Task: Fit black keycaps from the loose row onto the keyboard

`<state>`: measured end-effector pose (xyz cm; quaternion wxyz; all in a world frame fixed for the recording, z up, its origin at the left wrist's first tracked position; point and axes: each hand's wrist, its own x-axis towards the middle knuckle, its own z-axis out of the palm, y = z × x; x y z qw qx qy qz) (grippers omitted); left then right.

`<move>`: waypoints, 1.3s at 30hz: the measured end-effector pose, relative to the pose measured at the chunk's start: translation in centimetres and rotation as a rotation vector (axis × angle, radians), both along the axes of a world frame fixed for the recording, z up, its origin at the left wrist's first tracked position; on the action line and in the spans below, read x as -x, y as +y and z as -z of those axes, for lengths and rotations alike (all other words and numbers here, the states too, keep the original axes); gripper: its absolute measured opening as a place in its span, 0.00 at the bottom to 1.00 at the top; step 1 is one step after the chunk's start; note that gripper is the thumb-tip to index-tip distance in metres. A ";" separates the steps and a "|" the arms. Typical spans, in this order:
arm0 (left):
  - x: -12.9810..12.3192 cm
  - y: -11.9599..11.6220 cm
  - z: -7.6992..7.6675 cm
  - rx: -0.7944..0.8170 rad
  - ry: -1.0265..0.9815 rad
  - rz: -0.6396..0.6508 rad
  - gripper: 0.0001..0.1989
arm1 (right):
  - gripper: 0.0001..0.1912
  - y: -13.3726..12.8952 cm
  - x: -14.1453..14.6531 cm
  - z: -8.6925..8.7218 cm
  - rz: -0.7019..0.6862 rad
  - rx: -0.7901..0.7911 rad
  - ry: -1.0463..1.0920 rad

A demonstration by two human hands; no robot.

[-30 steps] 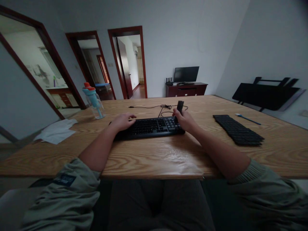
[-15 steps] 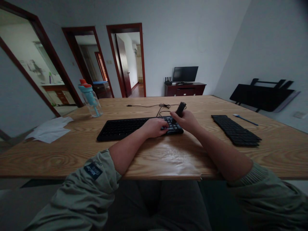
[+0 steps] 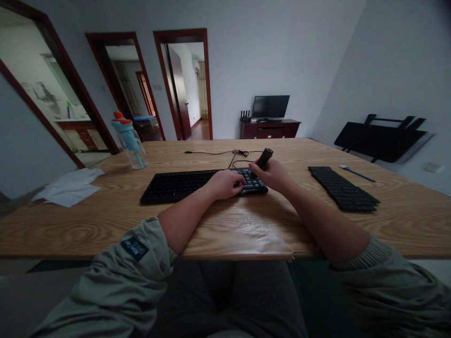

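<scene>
A black keyboard [image 3: 176, 186] lies on the wooden table in front of me. My left hand [image 3: 227, 184] rests on its right part, by the number keys, with fingers bent down; whether they hold something small is hidden. In my right hand [image 3: 273, 173] is a black handheld tool [image 3: 265, 157], gripped upright and leaning slightly over the keyboard's right end. The tool's lower end meets the keys, but its tip is too small to make out.
On the wooden table [image 3: 243, 230], a clear bottle [image 3: 130, 143] and white tissues [image 3: 70, 187] are at the left. A folded black keyboard [image 3: 341, 188] and blue brush [image 3: 357, 173] lie at the right. A coiled cable [image 3: 240, 153] is behind the keyboard.
The view has shifted slightly, moving the table and objects a little up and left in the picture. Both hands keep nearly the same places on the keyboard.
</scene>
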<state>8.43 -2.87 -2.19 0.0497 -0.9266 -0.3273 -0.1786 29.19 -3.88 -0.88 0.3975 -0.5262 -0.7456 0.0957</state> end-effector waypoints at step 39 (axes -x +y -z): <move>-1.7 -1.3 -0.1 0.037 -0.022 -0.009 0.15 | 0.22 0.4 -0.3 0.0 -0.043 0.069 -0.040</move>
